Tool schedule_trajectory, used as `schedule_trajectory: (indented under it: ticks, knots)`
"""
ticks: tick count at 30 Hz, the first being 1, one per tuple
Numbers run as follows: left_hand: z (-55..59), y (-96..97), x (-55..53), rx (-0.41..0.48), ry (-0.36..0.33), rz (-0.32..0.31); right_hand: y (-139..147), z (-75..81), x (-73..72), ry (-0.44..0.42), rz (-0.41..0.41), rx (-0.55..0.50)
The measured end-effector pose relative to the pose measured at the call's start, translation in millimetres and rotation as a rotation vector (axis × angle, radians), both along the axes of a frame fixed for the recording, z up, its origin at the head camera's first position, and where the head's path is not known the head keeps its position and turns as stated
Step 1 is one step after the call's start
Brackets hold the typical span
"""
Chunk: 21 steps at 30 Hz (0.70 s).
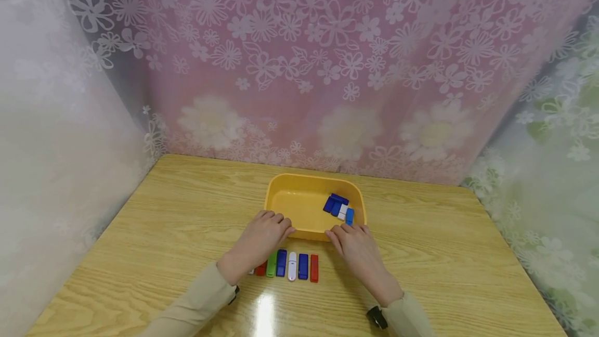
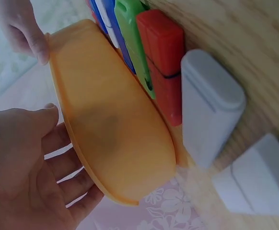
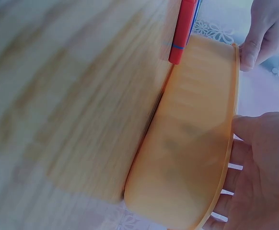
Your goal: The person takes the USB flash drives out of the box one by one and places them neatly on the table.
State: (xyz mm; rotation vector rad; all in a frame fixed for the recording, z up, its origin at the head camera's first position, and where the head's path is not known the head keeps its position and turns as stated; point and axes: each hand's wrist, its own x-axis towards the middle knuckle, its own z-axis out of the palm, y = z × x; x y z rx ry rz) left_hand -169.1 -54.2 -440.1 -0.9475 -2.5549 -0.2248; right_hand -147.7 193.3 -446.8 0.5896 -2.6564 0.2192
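Note:
A yellow plastic tub [image 1: 295, 211] stands on the table, with several blue and white USB sticks [image 1: 336, 206] lying in its right part. My left hand [image 1: 263, 233] grips the near rim toward the left corner, thumb outside and fingers over the edge. Toward the right corner, my right hand [image 1: 359, 251] holds the same rim in the same way, as the right wrist view shows. In front of the tub is a row of USB sticks, among them a green one [image 2: 132, 40], a white one [image 1: 292, 266] and a red one [image 1: 314, 268]. My left forearm hides the row's left end from above.
The wooden table [image 1: 444, 254] runs back to a pink flowered curtain [image 1: 290, 66]. Pale curtains hang at the left [image 1: 61, 144] and right [image 1: 552, 170]. Two white sticks [image 2: 211, 103] lie at the row's left end.

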Motion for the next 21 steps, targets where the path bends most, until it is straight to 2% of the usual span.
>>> schedule_trajectory:
  ticks: [4,10,21]
  knots:
    - [-3.6,2.4,-0.6,-0.019,0.033,0.027,-0.2,-0.4,0.1,0.007,0.000,0.000]
    - [-5.7,4.5,0.0,-0.005,0.040,0.054,-0.9,-0.5,0.7,0.015,-0.002,0.007]
    - [-7.2,6.0,0.2,0.021,0.041,0.062,0.1,-1.6,0.6,0.024,0.006,0.004]
